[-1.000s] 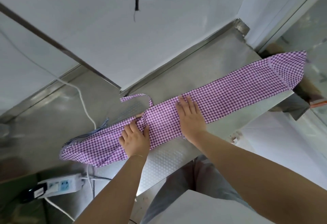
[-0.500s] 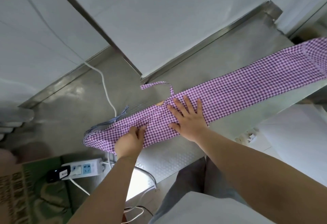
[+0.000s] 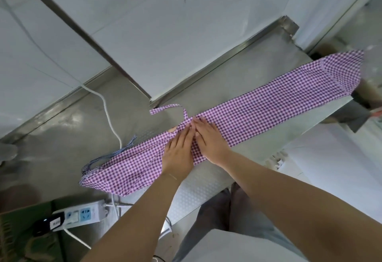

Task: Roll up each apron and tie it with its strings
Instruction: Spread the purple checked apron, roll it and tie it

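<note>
Head view: purple-checked apron [image 3: 258,104] (folded long)

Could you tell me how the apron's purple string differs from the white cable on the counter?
The purple string is flat checked fabric joined to the apron; the white cable is round and plain. The string ends beside the hands; the cable runs from the wall toward the power strip. Both lie loose on the counter.

Purple-and-white gingham apron [image 3: 258,117] on a grey steel counter [image 3: 62,137].

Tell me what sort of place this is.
Probably a commercial kitchen or back-room work area: a stainless steel counter with a raised back edge, plain white wall panels, and a gingham apron laid out for folding.
</note>
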Available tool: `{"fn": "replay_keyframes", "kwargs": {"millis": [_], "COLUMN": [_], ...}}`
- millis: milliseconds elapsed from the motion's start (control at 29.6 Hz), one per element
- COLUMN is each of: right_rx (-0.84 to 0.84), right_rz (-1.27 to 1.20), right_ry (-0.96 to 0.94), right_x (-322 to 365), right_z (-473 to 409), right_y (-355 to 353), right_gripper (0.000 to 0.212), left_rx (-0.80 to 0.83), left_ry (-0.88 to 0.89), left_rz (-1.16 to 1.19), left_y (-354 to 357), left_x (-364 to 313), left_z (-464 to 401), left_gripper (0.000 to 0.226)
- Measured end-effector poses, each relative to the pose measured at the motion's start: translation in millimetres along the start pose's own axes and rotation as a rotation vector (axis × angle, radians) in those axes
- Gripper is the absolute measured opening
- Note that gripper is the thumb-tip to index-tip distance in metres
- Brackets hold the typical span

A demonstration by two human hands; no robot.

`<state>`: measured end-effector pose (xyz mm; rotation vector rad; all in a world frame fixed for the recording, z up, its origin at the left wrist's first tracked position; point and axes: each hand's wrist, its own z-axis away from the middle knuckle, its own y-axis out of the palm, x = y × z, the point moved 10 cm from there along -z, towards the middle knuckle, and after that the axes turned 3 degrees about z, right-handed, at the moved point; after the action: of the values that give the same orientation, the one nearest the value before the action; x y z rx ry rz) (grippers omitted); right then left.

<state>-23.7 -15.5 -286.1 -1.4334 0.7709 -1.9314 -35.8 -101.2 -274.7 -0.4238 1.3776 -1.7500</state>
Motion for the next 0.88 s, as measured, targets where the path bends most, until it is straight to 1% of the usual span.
{"fn": "replay_keyframes", "kwargs": {"millis": [34, 68, 101, 169, 203, 270, 304, 372, 406, 439, 473, 507, 541, 608, 676, 710, 811, 845, 879], "right_rx": [-0.138, -0.268, -0.377, -0.539, -0.611, -0.747, -0.830, -0.944, -0.965, -0.950, -0.910, -0.853, -0.798, -0.717, -0.701, -0.703, -0.748, -0.769, -0.783], "right_rz": [-0.097, -0.120, -0.091, -0.049, -0.086, -0.251, -0.361, -0.646, -0.801, -0.939, -1.070, -1.179, -1.269, -1.345, -1.401, -1.476, -1.890, -2.004, -2.066], "right_ry": [0.022, 0.039, 0.057, 0.107, 0.170, 0.383, 0.523, 0.842, 0.994, 1.119, 1.203, 1.248, 1.249, 1.236, 1.254, 1.261, 1.231, 1.199, 1.161], "right_x": [-10.7, -17.9, -31.9, -59.8, -77.1, -122.6, -148.5, -193.0, -214.9, -232.3, -245.6, -255.5, -259.2, -262.0, -268.9, -275.2, -275.1, -274.5, -274.7], "right_z": [6.5, 15.5, 26.5, 47.7, 58.3, 80.1, 92.3, 117.3, 128.9, 137.2, 141.9, 142.8, 139.6, 133.3, 131.5, 128.7, 115.2, 109.4, 104.8], "right_y": [-23.0, -41.3, -59.4, -87.3, -100.5, -127.2, -141.9, -152.4, -153.9, -152.5, -150.4, -149.5, -148.9, -150.6, -158.2, -161.4, -158.8, -157.8, -158.5], "right_gripper": [0.056, 0.055, 0.052, 0.042, 0.040, 0.037, 0.037, 0.040, 0.043, 0.046, 0.049, 0.050, 0.049, 0.049, 0.050, 0.051, 0.051, 0.049, 0.048], "left_rx": [0.015, 0.025, 0.015, -0.008, -0.011, 0.027, 0.052, 0.068, 0.071, 0.085, 0.109, 0.143, 0.171, 0.218, 0.280, 0.318, 0.411, 0.423, 0.424], "left_ry": [-0.048, -0.087, -0.103, -0.087, -0.038, 0.120, 0.205, 0.317, 0.364, 0.406, 0.443, 0.464, 0.473, 0.460, 0.435, 0.423, 0.431, 0.449, 0.462], "left_rz": [-0.058, -0.126, -0.164, -0.166, -0.149, -0.132, -0.137, -0.174, -0.187, -0.196, -0.193, -0.177, -0.154, -0.072, 0.025, 0.059, 0.078, 0.050, 0.029], "left_y": [2.4, 2.1, -1.2, -6.4, -4.5, 4.4, 9.0, 13.6, 13.8, 14.1, 14.4, 13.8, 12.3, 5.0, 2.3, 4.1, 11.3, 13.5, 14.1], "left_x": [-1.8, 0.2, -5.5, -23.8, -38.5, -78.2, -101.4, -137.4, -159.1, -179.5, -198.2, -215.4, -228.0, -246.4, -265.5, -276.1, -290.6, -292.5, -293.1], "left_z": [-5.9, -7.6, -12.7, -19.8, -24.3, -36.5, -45.4, -61.4, -70.8, -79.7, -88.9, -99.7, -109.5, -130.6, -156.4, -169.7, -188.5, -190.4, -192.4], "left_gripper": [0.062, 0.062, 0.062, 0.067, 0.071, 0.085, 0.091, 0.088, 0.085, 0.082, 0.081, 0.081, 0.083, 0.081, 0.074, 0.070, 0.064, 0.063, 0.062]}}
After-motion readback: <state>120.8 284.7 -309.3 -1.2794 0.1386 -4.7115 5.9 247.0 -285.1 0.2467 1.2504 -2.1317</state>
